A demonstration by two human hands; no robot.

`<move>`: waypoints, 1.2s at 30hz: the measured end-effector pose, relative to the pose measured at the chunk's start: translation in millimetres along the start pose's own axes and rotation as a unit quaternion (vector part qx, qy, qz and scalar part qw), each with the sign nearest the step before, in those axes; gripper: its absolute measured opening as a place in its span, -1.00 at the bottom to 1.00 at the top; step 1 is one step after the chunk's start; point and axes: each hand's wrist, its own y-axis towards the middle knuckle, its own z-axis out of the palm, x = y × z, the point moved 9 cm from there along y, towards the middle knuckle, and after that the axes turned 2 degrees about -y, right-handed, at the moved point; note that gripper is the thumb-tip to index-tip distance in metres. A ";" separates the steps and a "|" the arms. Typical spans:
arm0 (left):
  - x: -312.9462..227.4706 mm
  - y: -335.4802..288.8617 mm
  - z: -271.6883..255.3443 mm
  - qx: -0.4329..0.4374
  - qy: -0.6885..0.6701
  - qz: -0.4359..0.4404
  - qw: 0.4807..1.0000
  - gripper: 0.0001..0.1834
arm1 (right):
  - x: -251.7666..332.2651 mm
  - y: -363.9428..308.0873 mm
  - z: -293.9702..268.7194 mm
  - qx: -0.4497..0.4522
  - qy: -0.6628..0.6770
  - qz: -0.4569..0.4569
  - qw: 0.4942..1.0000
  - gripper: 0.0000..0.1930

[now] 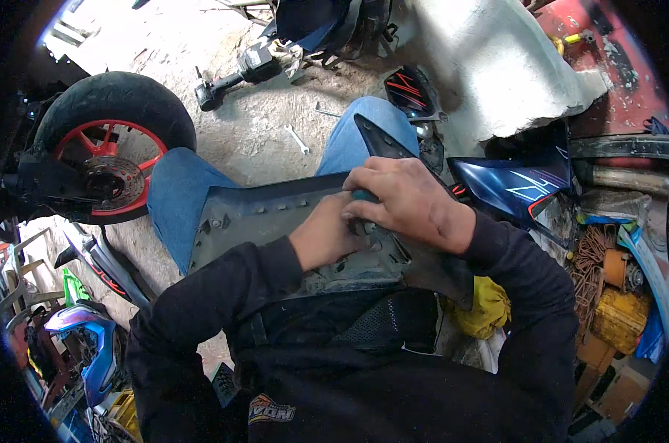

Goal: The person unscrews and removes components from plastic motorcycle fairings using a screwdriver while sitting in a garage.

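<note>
Beneath the fingers of the left hand [324,233] and right hand [409,193], a grey panel [260,215] is resting across the legs [181,198]. The right fingers are gripping a small teal object [364,196]; the left are resting bent beside it, whether holding anything I cannot tell.

A broad dark-grey plastic panel [264,221] looks matt and dusty over blue denim trousers [178,196]. The pale concrete floor [253,144] is rough; toward its left edge stands a round, matt black rubber tyre [120,90]. An angular dark-blue plastic fairing [491,179] looks smooth and glossy.
</note>
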 end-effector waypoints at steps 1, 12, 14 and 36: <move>-3.2 3.4 -0.5 0.001 0.000 0.001 1.000 -0.58 | 0.6 -1.5 -2.8 -0.026 -0.017 -0.011 0.999 -0.69; 13.5 2.8 9.6 0.060 -0.052 -0.129 0.988 -0.50 | -31.9 -6.5 18.7 -0.046 0.284 0.066 0.955 -0.80; 11.6 4.2 9.7 0.060 -0.050 -0.118 0.990 -0.50 | -40.9 -16.2 31.6 -0.076 0.293 0.164 0.939 -0.78; -6.4 -7.5 -2.6 0.060 -0.032 -0.100 0.993 -0.62 | -32.9 -10.4 45.4 0.031 0.342 0.061 0.937 -0.68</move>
